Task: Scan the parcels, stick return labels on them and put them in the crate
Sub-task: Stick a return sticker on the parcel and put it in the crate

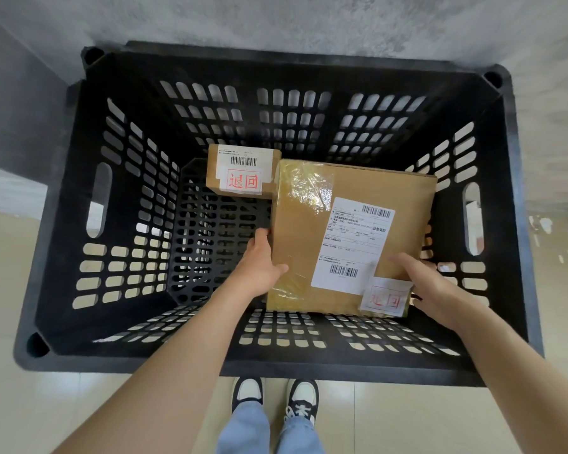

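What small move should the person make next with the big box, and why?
Probably set the big box flat on the crate floor and let go. The left hand and right hand grip its sides, its red return label is on, and it is already inside, beside the small box.

Beige tiled floor [374, 421], grey concrete wall [309, 18], black-and-white sneakers [302, 396] on the tiles, light blue jeans [246, 427]

Small parcel [213, 178] by the crate's [276, 368] far wall had a white sticker [243, 182] stamped 退回 in red, same stamp on the big parcel [302, 244], on its corner sticker [387, 298]. Shipping label [354, 244] print was too tiny.
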{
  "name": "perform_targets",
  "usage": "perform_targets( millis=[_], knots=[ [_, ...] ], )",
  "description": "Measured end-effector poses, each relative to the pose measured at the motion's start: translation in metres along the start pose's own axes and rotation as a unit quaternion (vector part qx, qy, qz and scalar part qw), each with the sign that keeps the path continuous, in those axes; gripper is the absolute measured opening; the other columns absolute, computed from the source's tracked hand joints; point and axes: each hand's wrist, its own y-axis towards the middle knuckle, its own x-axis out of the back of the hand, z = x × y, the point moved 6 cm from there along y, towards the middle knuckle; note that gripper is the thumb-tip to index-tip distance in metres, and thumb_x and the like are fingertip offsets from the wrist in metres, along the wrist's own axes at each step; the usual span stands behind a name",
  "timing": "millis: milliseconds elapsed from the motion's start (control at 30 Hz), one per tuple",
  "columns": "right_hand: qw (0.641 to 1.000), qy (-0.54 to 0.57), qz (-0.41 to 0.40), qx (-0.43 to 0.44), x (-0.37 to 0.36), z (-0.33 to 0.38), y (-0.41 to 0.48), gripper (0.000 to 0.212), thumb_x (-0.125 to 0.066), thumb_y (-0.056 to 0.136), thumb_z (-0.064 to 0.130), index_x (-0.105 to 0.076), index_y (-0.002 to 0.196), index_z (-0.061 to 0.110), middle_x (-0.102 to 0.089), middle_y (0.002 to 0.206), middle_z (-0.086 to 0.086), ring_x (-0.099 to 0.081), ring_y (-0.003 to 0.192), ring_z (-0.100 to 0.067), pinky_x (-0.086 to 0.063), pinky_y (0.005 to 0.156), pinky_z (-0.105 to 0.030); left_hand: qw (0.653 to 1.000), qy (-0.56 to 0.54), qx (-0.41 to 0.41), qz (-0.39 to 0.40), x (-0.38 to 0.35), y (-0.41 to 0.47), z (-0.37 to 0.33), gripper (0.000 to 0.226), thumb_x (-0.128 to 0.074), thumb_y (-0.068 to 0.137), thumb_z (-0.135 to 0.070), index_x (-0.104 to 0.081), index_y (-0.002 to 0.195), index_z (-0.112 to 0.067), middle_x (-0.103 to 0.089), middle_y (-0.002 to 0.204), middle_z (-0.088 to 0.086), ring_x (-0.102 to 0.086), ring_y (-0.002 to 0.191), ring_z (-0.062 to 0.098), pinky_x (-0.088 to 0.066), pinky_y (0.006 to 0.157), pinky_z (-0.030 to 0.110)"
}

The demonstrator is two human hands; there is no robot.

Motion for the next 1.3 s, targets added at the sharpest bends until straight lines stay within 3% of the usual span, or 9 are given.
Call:
perform_targets(
  millis=[167,267,367,600,733,833,1033,1233,1300],
  knots=[
    [1.0,-0.022,-0.003,-0.013,0.0,-0.002,0.004,0.077,-0.057,0.088,0.042,-0.019,0.147,0.012,-0.037,0.146,-0.01,-0.034,0.134,-0.031,-0.031,0.102,-0.042,1.0,-0.002,0.01,0.012,-0.001,0.002,0.002,0.068,-0.061,0.09,-0.014,-0.018,0.142,-0.018,-0.032,0.145,0.008,-0.045,0.124,0.027,-0.045,0.101,0.047],
    [0.999,-0.029,-0.012,-0.018,-0.001,-0.002,0.002,0.073,-0.057,0.088,0.04,-0.022,0.145,0.01,-0.04,0.142,-0.011,-0.037,0.129,-0.033,-0.032,0.088,-0.04,1.0,-0.004,0.012,0.002,-0.002,0.001,0.003,0.072,-0.06,0.091,-0.014,-0.014,0.146,-0.018,-0.028,0.149,0.008,-0.041,0.129,0.027,-0.038,0.106,0.042],
    [0.999,-0.035,-0.022,-0.014,-0.003,0.0,-0.004,0.07,-0.057,0.089,0.038,-0.026,0.143,0.006,-0.045,0.139,-0.013,-0.043,0.123,-0.033,-0.032,0.084,-0.039,1.0,0.007,0.014,-0.009,-0.001,-0.004,-0.001,0.082,-0.062,0.09,-0.017,-0.007,0.149,-0.019,-0.023,0.152,0.009,-0.036,0.134,0.028,-0.034,0.106,0.04],
    [0.99,-0.1,-0.062,0.071,0.001,0.023,-0.047,0.071,-0.061,0.088,0.031,-0.025,0.144,0.006,-0.043,0.141,-0.012,-0.043,0.122,-0.029,-0.035,0.088,-0.037,0.999,0.026,-0.014,-0.031,0.012,-0.033,-0.025,0.095,-0.069,0.084,-0.027,-0.002,0.15,-0.024,-0.015,0.154,0.008,-0.033,0.136,0.029,-0.032,0.107,0.04],
    [0.987,-0.119,-0.05,0.098,0.004,0.043,-0.083,0.083,-0.061,0.087,0.037,-0.014,0.149,0.011,-0.03,0.151,-0.013,-0.035,0.134,-0.033,-0.033,0.105,-0.046,0.997,0.033,-0.048,-0.058,0.032,-0.059,-0.048,0.094,-0.07,0.082,-0.031,-0.005,0.15,-0.026,-0.019,0.152,0.008,-0.036,0.134,0.026,-0.034,0.105,0.038],
    [0.981,-0.131,-0.044,0.139,0.008,0.062,-0.117,0.084,-0.062,0.086,0.038,-0.012,0.15,0.014,-0.024,0.154,-0.012,-0.032,0.136,-0.033,-0.033,0.109,-0.049,0.994,0.041,-0.077,-0.072,0.045,-0.087,-0.068,0.09,-0.07,0.083,-0.033,-0.01,0.149,-0.026,-0.02,0.151,0.007,-0.034,0.134,0.025,-0.033,0.105,0.037],
    [0.963,-0.171,-0.042,0.203,0.024,0.09,-0.204,0.081,-0.06,0.086,0.039,-0.016,0.15,0.016,-0.03,0.151,-0.012,-0.035,0.134,-0.033,-0.033,0.109,-0.05,0.988,0.052,-0.112,-0.091,0.07,-0.165,-0.105,0.079,-0.069,0.083,-0.036,-0.023,0.146,-0.022,-0.028,0.146,0.003,-0.039,0.13,0.021,-0.036,0.103,0.034],
    [0.95,-0.171,-0.036,0.259,0.044,0.095,-0.29,0.071,-0.057,0.088,0.032,-0.022,0.147,0.016,-0.033,0.147,-0.009,-0.043,0.125,-0.024,-0.039,0.096,-0.035,0.984,0.071,-0.13,-0.101,0.086,-0.25,-0.133,0.073,-0.066,0.085,-0.034,-0.027,0.146,-0.022,-0.025,0.151,0.002,-0.036,0.134,0.021,-0.034,0.107,0.037],
    [0.938,-0.191,-0.048,0.284,0.051,0.094,-0.318,0.069,-0.057,0.088,0.031,-0.023,0.147,0.016,-0.033,0.145,-0.01,-0.042,0.126,-0.025,-0.039,0.099,-0.035,0.981,0.085,-0.143,-0.103,0.089,-0.277,-0.143,0.072,-0.065,0.086,-0.033,-0.026,0.146,-0.023,-0.025,0.151,0.002,-0.035,0.135,0.021,-0.034,0.107,0.036]
  ],
)
